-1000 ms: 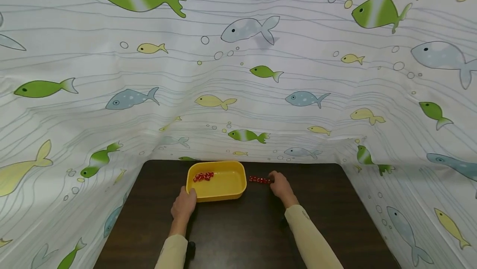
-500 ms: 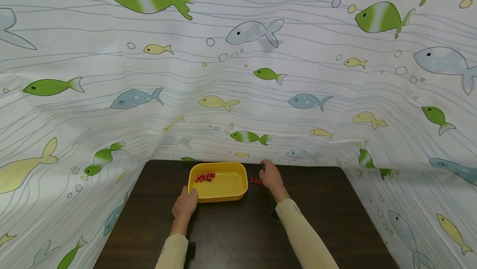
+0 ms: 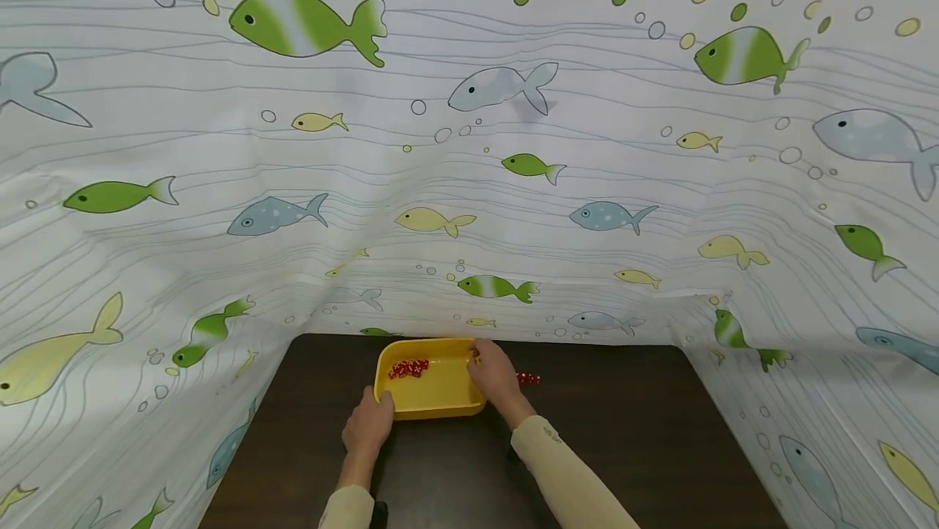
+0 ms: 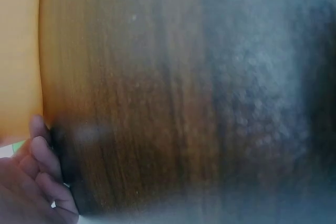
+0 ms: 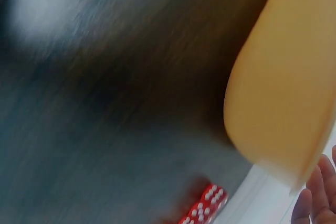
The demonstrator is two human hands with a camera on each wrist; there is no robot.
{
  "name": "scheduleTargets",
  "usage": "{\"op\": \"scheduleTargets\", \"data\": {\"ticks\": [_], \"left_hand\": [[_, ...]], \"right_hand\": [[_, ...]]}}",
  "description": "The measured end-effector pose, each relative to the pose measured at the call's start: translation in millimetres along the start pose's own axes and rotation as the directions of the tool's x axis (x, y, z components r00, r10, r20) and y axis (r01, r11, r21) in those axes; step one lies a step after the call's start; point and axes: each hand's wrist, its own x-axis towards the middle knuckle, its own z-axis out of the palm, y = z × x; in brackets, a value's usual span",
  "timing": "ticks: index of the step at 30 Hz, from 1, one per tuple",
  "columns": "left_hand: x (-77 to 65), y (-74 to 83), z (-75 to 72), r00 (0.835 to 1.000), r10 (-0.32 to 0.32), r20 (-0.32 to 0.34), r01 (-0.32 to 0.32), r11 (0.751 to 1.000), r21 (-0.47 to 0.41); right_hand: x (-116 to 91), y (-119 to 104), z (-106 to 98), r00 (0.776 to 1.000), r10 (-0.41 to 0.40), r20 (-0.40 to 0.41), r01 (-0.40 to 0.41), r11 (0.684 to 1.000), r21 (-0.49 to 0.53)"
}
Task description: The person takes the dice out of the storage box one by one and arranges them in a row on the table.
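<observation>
A shallow yellow plastic tray (image 3: 433, 412) lies on the dark table, with several red dice (image 3: 408, 368) grouped in its left part. My left hand (image 3: 369, 423) grips the front left corner, thumb over the rim; its fingers (image 4: 44, 156) show beside the tray wall in the left wrist view. My right hand (image 3: 497, 372) reaches over the right rim, fingertips above the tray's inside. I cannot tell whether it pinches anything. More red dice (image 3: 528, 379) lie in a row just right of that hand, partly hidden by it; a few dice (image 5: 207, 203) show in the right wrist view.
The dark wood-grain table (image 3: 631, 431) extends to both sides and toward me. A white sheet (image 3: 469, 187) printed with fish hangs behind the table and along its sides.
My right hand has moved left from the row of dice to the tray's right rim. The left hand keeps its grip on the tray. The head view has tilted slightly upward.
</observation>
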Motion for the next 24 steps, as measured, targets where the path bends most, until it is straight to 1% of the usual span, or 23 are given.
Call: {"op": "scheduleTargets", "data": {"ticks": [4,8,11,14,18,21,24], "left_hand": [[-1.9,0.0,-0.6,1.000,-0.014,-0.001,0.014,1.000,0.001],[0.1,0.9,-0.6,1.000,-0.020,0.006,0.020,1.000,0.010],[1.1,1.1,0.1,1.000,-0.026,0.001,0.026,1.000,0.014],[0.8,1.9,1.0,1.000,-0.030,-0.001,0.030,0.999,0.014],[0.0,4.0,2.3,1.000,-0.011,0.002,0.011,1.000,0.011],[-0.6,4.6,2.7,1.000,-0.004,-0.003,0.004,1.000,0.013],[-0.7,3.2,2.3,1.000,-0.008,-0.008,0.008,1.000,0.015]], "right_hand": [[-0.3,-6.4,15.0,0.999,-0.027,0.018,0.027,1.000,-0.006],[3.0,-11.0,24.9,0.998,-0.046,0.043,0.047,0.999,-0.025],[5.1,-15.1,29.4,0.995,-0.062,0.082,0.065,0.998,-0.027],[5.4,-18.8,33.3,0.985,-0.106,0.139,0.112,0.993,-0.034],[5.7,-22.0,41.0,0.969,-0.148,0.200,0.173,0.979,-0.111],[6.7,-25.5,48.8,0.965,-0.147,0.218,0.185,0.969,-0.165],[7.5,-31.6,56.6,0.963,-0.140,0.232,0.186,0.964,-0.189]]}}
